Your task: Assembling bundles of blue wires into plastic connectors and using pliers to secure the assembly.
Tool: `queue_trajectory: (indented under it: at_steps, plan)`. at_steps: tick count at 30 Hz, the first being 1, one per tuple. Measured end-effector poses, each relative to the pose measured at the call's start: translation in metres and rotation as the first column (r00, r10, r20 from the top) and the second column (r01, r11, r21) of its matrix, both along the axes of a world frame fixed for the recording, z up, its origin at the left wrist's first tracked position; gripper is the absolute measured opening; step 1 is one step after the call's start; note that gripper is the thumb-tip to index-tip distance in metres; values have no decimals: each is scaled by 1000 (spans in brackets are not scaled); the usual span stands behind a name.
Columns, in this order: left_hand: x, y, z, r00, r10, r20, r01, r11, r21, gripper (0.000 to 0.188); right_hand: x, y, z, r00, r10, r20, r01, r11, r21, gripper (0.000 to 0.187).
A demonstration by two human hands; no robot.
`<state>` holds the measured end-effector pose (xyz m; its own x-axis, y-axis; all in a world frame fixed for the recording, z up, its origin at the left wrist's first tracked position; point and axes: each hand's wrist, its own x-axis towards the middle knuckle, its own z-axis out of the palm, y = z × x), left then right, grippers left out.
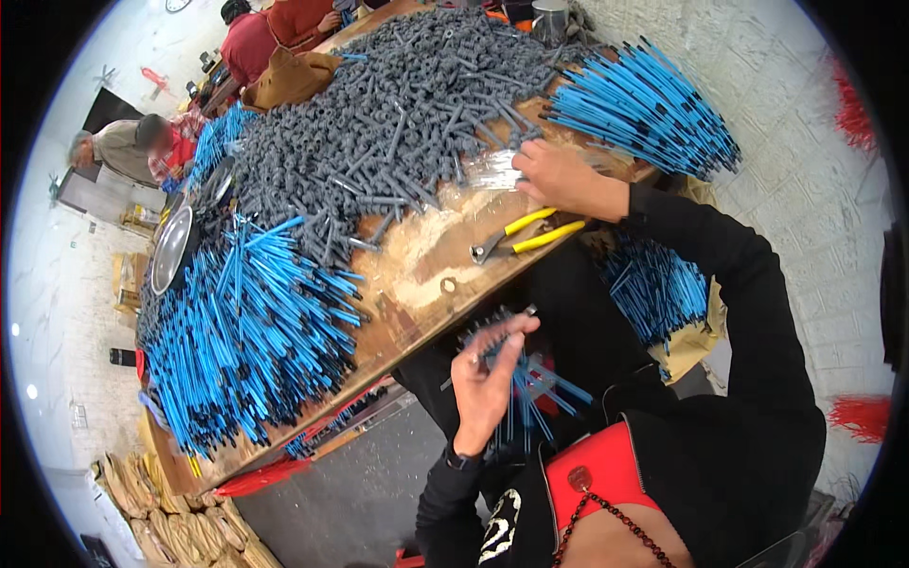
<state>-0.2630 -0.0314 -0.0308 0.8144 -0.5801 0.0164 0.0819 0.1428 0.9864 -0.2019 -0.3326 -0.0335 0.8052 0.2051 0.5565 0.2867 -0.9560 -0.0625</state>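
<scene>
My left hand [488, 383] is closed round a loose bunch of thin blue sticks [540, 388] with dark ends, held low in front of my body. Its fingers are slightly blurred, and the bunch fans out below the palm. Up on the wooden table, my right hand [563, 180] has its fingers curled down at a small heap of thin silvery, see-through sticks [488, 171]. Its fingertips are pressed together on the heap's right end. Just below this hand lies a pair of cutting pliers [530, 236] with yellow handles.
A large heap of grey ribbed plastic plugs [379, 114] covers much of the table [417, 303]. Blue sticks are piled at the left [256, 331], far right [653, 109] and in a sack [696, 346]. A metal cup [549, 21] stands behind. Other people [251, 43] sit beyond.
</scene>
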Motion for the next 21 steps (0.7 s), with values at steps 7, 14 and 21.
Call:
queue_trajectory:
  at_steps: [7, 14, 21]
  plan:
    - [11, 3, 6, 994, -24, -111, 38, 992, 120, 21, 34, -18, -20, 915, -238, -325, 212, 971, -112, 17]
    - [13, 9, 6, 997, -30, 75, 26, 998, 52, 23, 40, -47, 3, 918, -10, -396, 155, 930, 335, 13]
    - [18, 12, 5, 999, 27, -23, -27, 999, 26, 23, 31, -32, 18, 980, 87, -181, -27, 950, 311, 11]
